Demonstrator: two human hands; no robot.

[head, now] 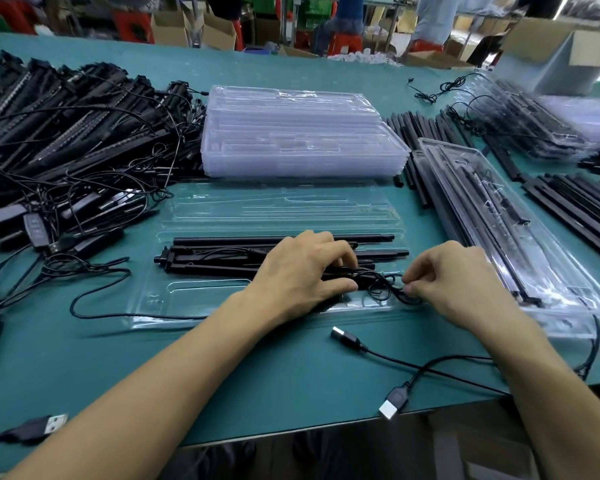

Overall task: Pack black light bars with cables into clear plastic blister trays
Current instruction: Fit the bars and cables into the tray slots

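**Packing bench, head view: one bar set in an open tray, both hands on it**

Head view, item by item:

- Table (pixel 222 368): green mat surface; its near edge runs across the lower frame.
- Open blister tray (pixel 278 209): clear, lying flat at centre, directly ahead of the person.
- Light bars (pixel 222 252): black, several, lying lengthwise left to right across the middle of the open blister tray. Whether they sit fully in its channels cannot be told.
- Left hand (pixel 302 271): fingers curled over the light bars near their right end, thumb below, gripping them.
- Cable (pixel 381 289): thin, black, in loose loops over the tray between the two hands.
- Right hand (pixel 454 282): narrow pinch, thumb and forefinger closed on the cable; other fingers curled.
- USB plug (pixel 392 403): silver-tipped, at the table's near edge, on a lead that runs under the right forearm.
- Second plug (pixel 347 336): black, on the mat just in front of the tray.
- Stack of empty trays (pixel 291 133): clear, just behind the open tray.
- Pile of unpacked bars (pixel 66 126): at left, tangled with cables and controllers.
- Packed tray (pixel 499 220): closed, bars inside, angled to the right of the right hand.
- Loose black rods (pixel 575 206): far right, side by side.
- Cardboard boxes (pixel 219 29): background, blurred.
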